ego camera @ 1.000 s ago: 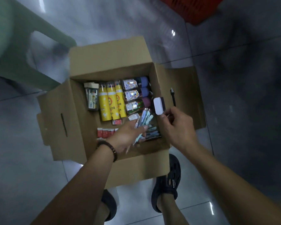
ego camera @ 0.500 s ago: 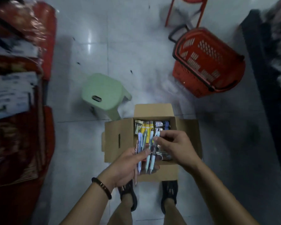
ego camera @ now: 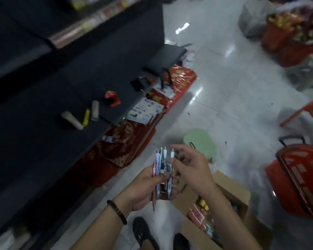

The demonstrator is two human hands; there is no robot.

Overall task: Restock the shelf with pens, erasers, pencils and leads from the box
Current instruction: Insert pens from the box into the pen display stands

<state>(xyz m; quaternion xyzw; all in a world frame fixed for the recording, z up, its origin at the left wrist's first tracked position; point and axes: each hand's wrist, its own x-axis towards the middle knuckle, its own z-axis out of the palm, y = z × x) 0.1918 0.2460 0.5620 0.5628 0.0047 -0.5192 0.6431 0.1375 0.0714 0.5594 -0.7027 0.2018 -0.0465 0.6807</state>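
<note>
On the left we have the shelf [ego camera: 43, 109], dark and mostly bare where we look. Only a few small things lie on it: two pale tubes [ego camera: 71, 120], a yellow stick [ego camera: 86, 116] between them and a red lump [ego camera: 113, 98] further along. We cannot tell what these goods are. No pens show on the shelf, so we judge the restocking to be at an early stage.

Towards the middle, the left hand [ego camera: 145, 188] is curled round a bunch of pens [ego camera: 161, 168] and holds them upright, tips down, over the floor between shelf and box. The right hand [ego camera: 190, 166] is just beside the bunch, fingers loosely bent, thumb against the top of one pen. We cannot tell whether it pinches that pen or only touches it.

Lower right, the box [ego camera: 229, 197] stands open on the floor. In it we make out red packs [ego camera: 195, 212], something yellow [ego camera: 202, 202] and more pens [ego camera: 210, 231] near its front wall. A red basket [ego camera: 300, 179] stands beyond it.

So one handful of pens is out of the box and not yet placed. In our judgement, most of the job is left: these pens, then the rest of the box.
</note>
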